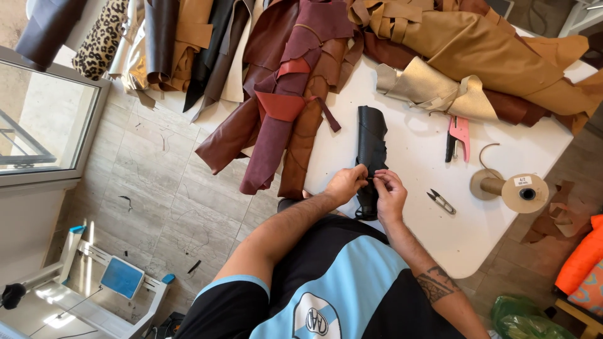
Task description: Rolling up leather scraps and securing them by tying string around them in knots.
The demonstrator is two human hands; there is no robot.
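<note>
A rolled piece of black leather (370, 141) lies on the white table (433, 226), reaching from its middle to the near edge. My left hand (345, 184) pinches the roll's left side near its lower part. My right hand (391, 194) pinches it from the right, fingertips almost meeting the left hand's. Whether a small tool or thread is between the fingers is too small to tell.
Small thread snips (441, 201) lie right of my right hand. A spool of brown cord (510, 189) lies further right. A pink-handled tool (458, 135) rests behind. Brown, red and tan leather hides (295, 94) pile along the table's far side and hang over its left edge. Scraps litter the tiled floor (151, 182).
</note>
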